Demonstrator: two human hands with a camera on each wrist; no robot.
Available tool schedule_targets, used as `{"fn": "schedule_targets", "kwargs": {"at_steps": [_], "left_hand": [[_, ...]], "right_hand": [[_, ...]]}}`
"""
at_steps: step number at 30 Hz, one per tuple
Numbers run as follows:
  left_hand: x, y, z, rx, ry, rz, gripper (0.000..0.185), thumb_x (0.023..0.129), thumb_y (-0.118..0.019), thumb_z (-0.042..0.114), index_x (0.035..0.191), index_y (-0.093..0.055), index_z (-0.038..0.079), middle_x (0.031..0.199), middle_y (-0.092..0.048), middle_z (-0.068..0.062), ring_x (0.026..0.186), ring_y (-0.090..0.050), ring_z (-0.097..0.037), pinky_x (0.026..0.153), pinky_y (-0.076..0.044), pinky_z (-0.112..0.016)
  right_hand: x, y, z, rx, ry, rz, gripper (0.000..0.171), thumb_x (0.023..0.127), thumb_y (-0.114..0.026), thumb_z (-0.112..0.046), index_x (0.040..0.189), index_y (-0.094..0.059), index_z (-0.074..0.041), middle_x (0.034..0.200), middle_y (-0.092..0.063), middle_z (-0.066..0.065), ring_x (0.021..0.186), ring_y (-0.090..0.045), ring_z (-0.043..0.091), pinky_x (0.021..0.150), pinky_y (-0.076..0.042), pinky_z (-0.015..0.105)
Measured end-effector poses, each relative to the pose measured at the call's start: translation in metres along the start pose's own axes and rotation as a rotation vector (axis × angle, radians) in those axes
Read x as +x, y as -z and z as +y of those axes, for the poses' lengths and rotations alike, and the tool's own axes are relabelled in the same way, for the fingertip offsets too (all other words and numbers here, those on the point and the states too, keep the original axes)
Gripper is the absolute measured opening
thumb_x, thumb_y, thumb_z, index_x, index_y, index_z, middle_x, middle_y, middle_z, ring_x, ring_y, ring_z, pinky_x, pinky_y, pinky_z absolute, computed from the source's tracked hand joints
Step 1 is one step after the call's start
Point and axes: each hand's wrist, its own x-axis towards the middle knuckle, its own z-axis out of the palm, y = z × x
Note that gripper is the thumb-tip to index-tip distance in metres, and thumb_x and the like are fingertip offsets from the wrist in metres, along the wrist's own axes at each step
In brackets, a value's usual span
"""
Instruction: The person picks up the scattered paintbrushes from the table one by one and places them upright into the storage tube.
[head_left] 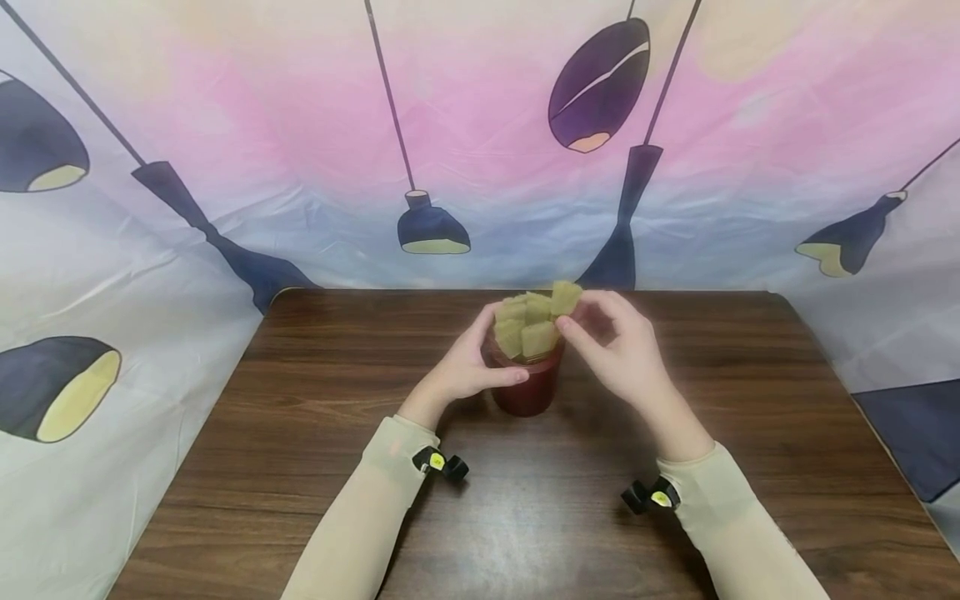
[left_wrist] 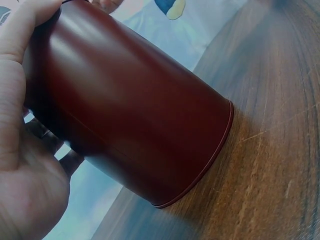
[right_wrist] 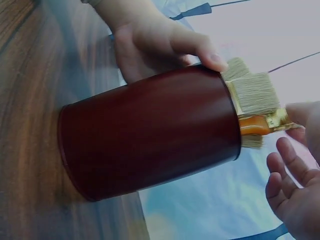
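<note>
On the left, the left hand [head_left: 467, 372] is wrapped round the dark red cup [head_left: 528, 390], thumb across the near wall and fingers [left_wrist: 50, 137] curled behind it — a full, steadying grip, seen close in the left wrist view where the palm lies flat against the cup's side. The cup stands upright on the wooden counter [head_left: 315, 467], about in the middle, its base flat on the boards.

Out of its mouth stick several paintbrushes [head_left: 534, 321], bristle ends up, handles down inside, so their long axis runs straight up from the cup. They crowd together and fan a little above the rim.

To the right, the right hand [head_left: 619, 354] is at the top of that bunch. Its thumb and forefinger pinch the rightmost brush [head_left: 566, 297] at the bristle end, while the other fingers [right_wrist: 280, 192] hang loosely spread below it. In the right wrist view that brush's brass ferrule [right_wrist: 272, 119] and orange handle [right_wrist: 254, 125] show well clear of the rim, so it sits higher than its neighbours and leans toward the right hand. The brush lies directly between those fingertips — above and slightly to the right of the cup's mouth — with the right hand plainly the nearer one to it.
</note>
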Motion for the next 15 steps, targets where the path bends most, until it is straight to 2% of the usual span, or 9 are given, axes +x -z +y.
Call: {"fn": "schedule_targets", "kwargs": {"at_steps": [4,8,11,15], "left_hand": [[-0.001,0.001,0.000,-0.004,0.002,0.005,0.099,0.081,-0.095,0.036,0.162,-0.042,0.016,0.156,-0.055,-0.002,0.140,-0.056,-0.023,0.121,-0.043,-0.050],[-0.001,0.000,0.000,-0.010,0.004,0.000,0.099,0.081,-0.096,0.032,0.162,-0.042,0.016,0.155,-0.056,-0.003,0.137,-0.058,-0.025,0.119,-0.046,-0.050],[-0.001,0.000,0.000,-0.001,0.007,-0.005,0.099,0.081,-0.096,0.029,0.162,-0.042,0.017,0.154,-0.056,-0.005,0.134,-0.059,-0.026,0.117,-0.047,-0.051],[-0.001,0.001,0.001,0.011,0.010,0.002,0.097,0.081,-0.094,0.028,0.162,-0.042,0.017,0.154,-0.057,-0.006,0.136,-0.058,-0.027,0.117,-0.046,-0.053]], "right_hand": [[0.002,0.001,-0.005,0.018,0.013,0.020,0.018,0.098,-0.083,-0.012,0.114,-0.077,-0.007,0.099,-0.070,0.004,0.087,-0.064,0.022,0.075,-0.055,0.034],[-0.002,0.001,-0.005,-0.023,0.024,-0.008,0.014,0.097,-0.084,-0.012,0.109,-0.078,-0.008,0.101,-0.072,0.004,0.089,-0.065,0.024,0.077,-0.052,0.027],[-0.007,0.000,-0.001,-0.064,0.040,-0.020,0.013,0.095,-0.086,-0.012,0.105,-0.079,-0.009,0.103,-0.075,0.003,0.090,-0.067,0.026,0.077,-0.051,0.028],[-0.009,-0.004,0.002,-0.087,0.069,-0.033,0.012,0.093,-0.087,-0.010,0.104,-0.082,-0.010,0.100,-0.077,0.001,0.091,-0.070,0.026,0.077,-0.053,0.035]]}}
